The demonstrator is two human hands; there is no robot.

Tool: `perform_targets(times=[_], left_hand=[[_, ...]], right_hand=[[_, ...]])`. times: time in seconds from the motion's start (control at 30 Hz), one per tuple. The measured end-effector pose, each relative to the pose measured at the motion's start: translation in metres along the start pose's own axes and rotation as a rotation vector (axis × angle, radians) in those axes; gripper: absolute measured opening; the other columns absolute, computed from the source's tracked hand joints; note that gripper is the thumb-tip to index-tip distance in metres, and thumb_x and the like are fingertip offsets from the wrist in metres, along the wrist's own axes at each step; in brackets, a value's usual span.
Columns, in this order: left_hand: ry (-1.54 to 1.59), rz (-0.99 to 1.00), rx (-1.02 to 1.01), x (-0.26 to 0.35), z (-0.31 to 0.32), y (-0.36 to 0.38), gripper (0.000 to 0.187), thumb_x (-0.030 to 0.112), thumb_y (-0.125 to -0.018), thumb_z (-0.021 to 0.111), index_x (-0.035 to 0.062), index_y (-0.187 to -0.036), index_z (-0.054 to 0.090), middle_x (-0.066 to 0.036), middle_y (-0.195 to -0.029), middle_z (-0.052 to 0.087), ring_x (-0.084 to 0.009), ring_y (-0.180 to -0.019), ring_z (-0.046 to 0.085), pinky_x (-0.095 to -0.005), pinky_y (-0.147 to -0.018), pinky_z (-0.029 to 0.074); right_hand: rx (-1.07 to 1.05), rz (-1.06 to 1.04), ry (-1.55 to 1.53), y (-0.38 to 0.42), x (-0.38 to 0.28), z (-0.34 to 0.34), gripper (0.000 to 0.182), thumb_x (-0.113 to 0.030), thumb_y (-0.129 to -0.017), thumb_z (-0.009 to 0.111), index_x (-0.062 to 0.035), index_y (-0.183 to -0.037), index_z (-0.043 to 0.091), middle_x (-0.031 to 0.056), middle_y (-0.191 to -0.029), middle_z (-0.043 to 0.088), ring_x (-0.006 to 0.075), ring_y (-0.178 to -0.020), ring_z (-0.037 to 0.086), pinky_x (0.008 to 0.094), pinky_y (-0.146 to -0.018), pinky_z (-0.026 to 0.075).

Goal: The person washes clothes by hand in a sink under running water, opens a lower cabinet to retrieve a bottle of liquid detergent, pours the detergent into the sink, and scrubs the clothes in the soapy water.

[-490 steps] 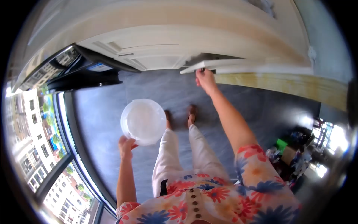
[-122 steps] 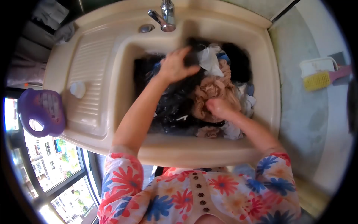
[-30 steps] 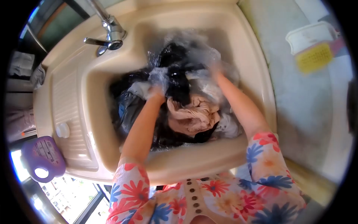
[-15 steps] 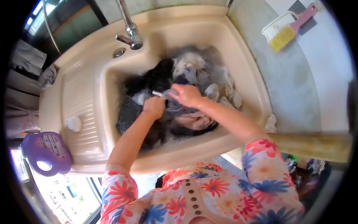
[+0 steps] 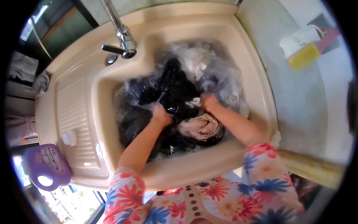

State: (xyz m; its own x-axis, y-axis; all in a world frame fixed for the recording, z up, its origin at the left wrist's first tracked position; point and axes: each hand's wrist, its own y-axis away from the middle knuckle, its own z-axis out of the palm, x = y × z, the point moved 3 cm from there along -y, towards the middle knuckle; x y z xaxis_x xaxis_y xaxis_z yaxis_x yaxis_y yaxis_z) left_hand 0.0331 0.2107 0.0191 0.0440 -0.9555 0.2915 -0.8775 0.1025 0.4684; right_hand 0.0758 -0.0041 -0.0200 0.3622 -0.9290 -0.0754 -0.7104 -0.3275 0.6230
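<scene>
Wet clothes lie in soapy water in the beige sink. My left hand is closed on the black cloth near the middle of the basin, its fingers partly under water. To the right, my right hand is closed on the same dark cloth, beside a small white piece. Just below and between my hands sits a bunched pinkish-beige cloth. White cloth floats at the back of the basin.
A chrome faucet stands at the back left. On the ribbed drainboard lies a white cap, with a purple detergent bottle at its front left corner. A yellow brush with a pink handle hangs on the right wall.
My hands have moved apart, the right one toward the right. The black cloth now spreads between them, and the pinkish-beige cloth is more bunched. The view has shifted slightly.
</scene>
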Motion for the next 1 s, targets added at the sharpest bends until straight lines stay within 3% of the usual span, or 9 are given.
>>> perform_targets(times=[0.17, 0.2, 0.27, 0.3, 0.4, 0.53, 0.67, 0.87, 1.0], left_hand=[[-0.17, 0.28, -0.426, 0.006, 0.009, -0.037, 0.046, 0.034, -0.062, 0.068, 0.004, -0.097, 0.063, -0.019, -0.099, 0.061, -0.0318, -0.094, 0.059, -0.0389, -0.083, 0.046], [-0.195, 0.369, -0.375, 0.021, -0.03, -0.028, 0.041, 0.032, -0.062, 0.068, 0.0054, -0.093, 0.064, -0.018, -0.093, 0.062, -0.0312, -0.089, 0.06, -0.0386, -0.08, 0.047], [-0.093, 0.531, -0.187, 0.035, -0.089, -0.014, 0.027, 0.028, -0.062, 0.068, 0.0081, -0.081, 0.067, -0.015, -0.08, 0.064, -0.0305, -0.077, 0.062, -0.0366, -0.072, 0.049], [0.066, 0.427, -0.141, 0.035, -0.106, -0.025, 0.028, 0.026, -0.059, 0.069, 0.0081, -0.081, 0.066, -0.014, -0.079, 0.064, -0.0287, -0.076, 0.062, -0.0362, -0.07, 0.049], [-0.071, 0.349, 0.289, 0.061, -0.119, -0.052, 0.053, 0.028, -0.057, 0.075, 0.013, -0.104, 0.058, -0.012, -0.117, 0.051, -0.0313, -0.111, 0.047, -0.0416, -0.085, 0.044], [-0.142, 0.118, 0.068, 0.059, -0.063, -0.119, 0.064, 0.033, -0.056, 0.077, 0.0085, -0.11, 0.054, -0.017, -0.121, 0.048, -0.0327, -0.113, 0.046, -0.0439, -0.089, 0.043], [-0.274, 0.176, 0.018, 0.05, -0.033, -0.149, 0.052, 0.028, -0.064, 0.069, 0.0047, -0.108, 0.054, -0.019, -0.111, 0.055, -0.0335, -0.106, 0.052, -0.0458, -0.085, 0.044], [-0.085, 0.007, 0.112, 0.078, -0.046, -0.062, 0.034, 0.015, -0.074, 0.055, 0.0147, -0.107, 0.057, -0.015, -0.105, 0.058, -0.0305, -0.1, 0.056, -0.041, -0.081, 0.047], [0.004, 0.115, 0.085, 0.082, -0.088, 0.022, 0.046, 0.027, -0.062, 0.07, 0.0159, -0.105, 0.057, -0.016, -0.107, 0.057, -0.0306, -0.099, 0.056, -0.0387, -0.083, 0.046]], right_hand=[[0.224, 0.077, -0.223, 0.018, 0.017, -0.053, 0.035, -0.032, -0.081, 0.046, -0.0045, -0.097, 0.062, 0.0151, -0.094, 0.063, 0.0317, -0.092, 0.059, 0.0411, -0.082, 0.046], [-0.063, -0.153, 0.036, 0.01, 0.025, -0.075, 0.042, -0.034, -0.079, 0.052, -0.0065, -0.111, 0.056, 0.0158, -0.1, 0.061, 0.0327, -0.098, 0.056, 0.0412, -0.088, 0.043], [0.087, 0.016, -0.784, 0.045, 0.06, -0.103, 0.059, -0.033, -0.074, 0.061, -0.0091, -0.125, 0.044, 0.0204, -0.116, 0.053, 0.0347, -0.108, 0.05, 0.043, -0.092, 0.039], [0.189, 0.026, -0.614, 0.047, 0.062, -0.095, 0.064, -0.034, -0.073, 0.063, -0.0104, -0.127, 0.041, 0.0206, -0.122, 0.045, 0.0351, -0.11, 0.048, 0.0419, -0.092, 0.04], [0.284, 0.149, -0.207, 0.051, 0.046, -0.079, 0.082, -0.035, -0.069, 0.068, -0.012, -0.136, 0.027, 0.0271, -0.136, 0.025, 0.0386, -0.116, 0.041, 0.0406, -0.095, 0.037], [0.083, 0.15, -0.258, -0.007, 0.057, -0.022, 0.066, -0.028, -0.074, 0.062, -0.0103, -0.131, 0.035, 0.023, -0.132, 0.034, 0.0358, -0.119, 0.039, 0.0425, -0.095, 0.036], [0.363, 0.185, -0.511, -0.055, 0.075, 0.015, 0.057, -0.027, -0.074, 0.06, -0.0099, -0.125, 0.041, 0.0214, -0.124, 0.041, 0.035, -0.112, 0.044, 0.0417, -0.091, 0.039], [0.717, 0.257, -0.564, -0.048, 0.079, 0.028, 0.045, -0.024, -0.073, 0.058, -0.0094, -0.116, 0.05, 0.019, -0.112, 0.052, 0.0338, -0.103, 0.052, 0.0404, -0.085, 0.043], [0.557, 0.244, -0.507, 0.033, 0.067, -0.04, 0.043, -0.025, -0.069, 0.061, -0.0125, -0.109, 0.055, 0.0171, -0.105, 0.057, 0.0337, -0.097, 0.055, 0.0399, -0.081, 0.045]])
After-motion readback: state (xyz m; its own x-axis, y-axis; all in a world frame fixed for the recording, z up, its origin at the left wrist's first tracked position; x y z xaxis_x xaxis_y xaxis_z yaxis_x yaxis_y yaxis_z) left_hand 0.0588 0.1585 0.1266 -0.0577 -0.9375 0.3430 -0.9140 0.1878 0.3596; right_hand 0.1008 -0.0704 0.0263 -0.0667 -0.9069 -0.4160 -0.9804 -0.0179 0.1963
